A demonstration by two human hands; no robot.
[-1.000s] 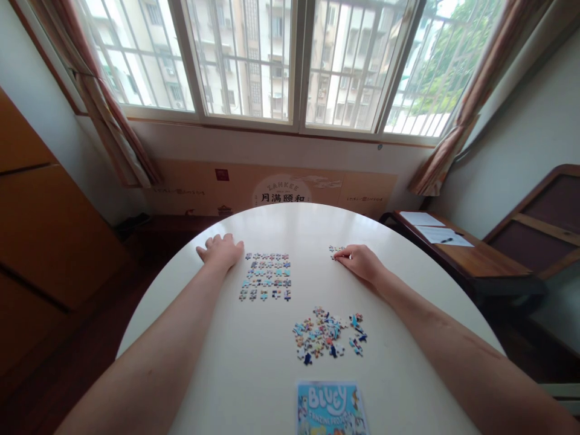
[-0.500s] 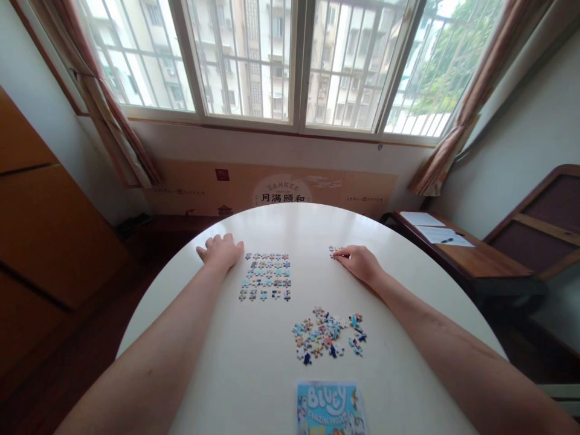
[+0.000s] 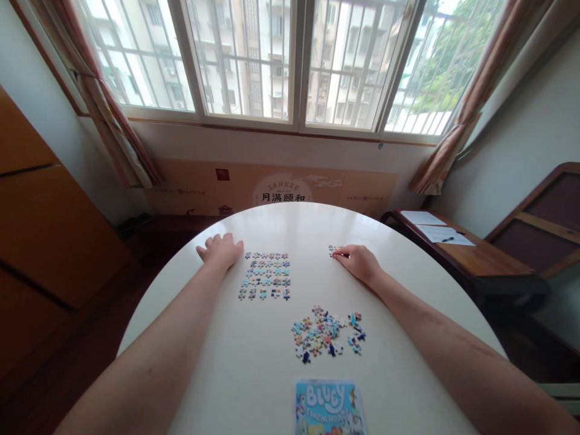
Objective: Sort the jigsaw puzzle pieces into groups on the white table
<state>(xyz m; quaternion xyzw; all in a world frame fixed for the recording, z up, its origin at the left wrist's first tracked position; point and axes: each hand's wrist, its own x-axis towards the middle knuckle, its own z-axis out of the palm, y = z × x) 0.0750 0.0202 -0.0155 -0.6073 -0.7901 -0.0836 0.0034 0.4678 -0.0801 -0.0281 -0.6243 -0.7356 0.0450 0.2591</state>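
Right hand (image 3: 360,261) apparently pinching a puzzle piece (image 3: 332,255) at the far-right cluster (image 3: 336,247).
Left hand (image 3: 220,249) spread on surface (image 3: 244,362), far left, beside piece rows (image 3: 267,273). Loose pile (image 3: 322,332) nearer, right. Judgement: square edges before release; keep low, sparing neighbouring pieces.

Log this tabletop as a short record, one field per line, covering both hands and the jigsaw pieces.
Left hand: fingers spread on the round white table, left of the piece rows
Right hand: thumb and finger together at the small far cluster; whether the grip holds a piece is unclear
Piece rows: five, laid out between the hands
Loose pile: overlapping jigsaw pieces, nearer the viewer than the rows
Bluey picture sheet: below the pile, cut off by the frame
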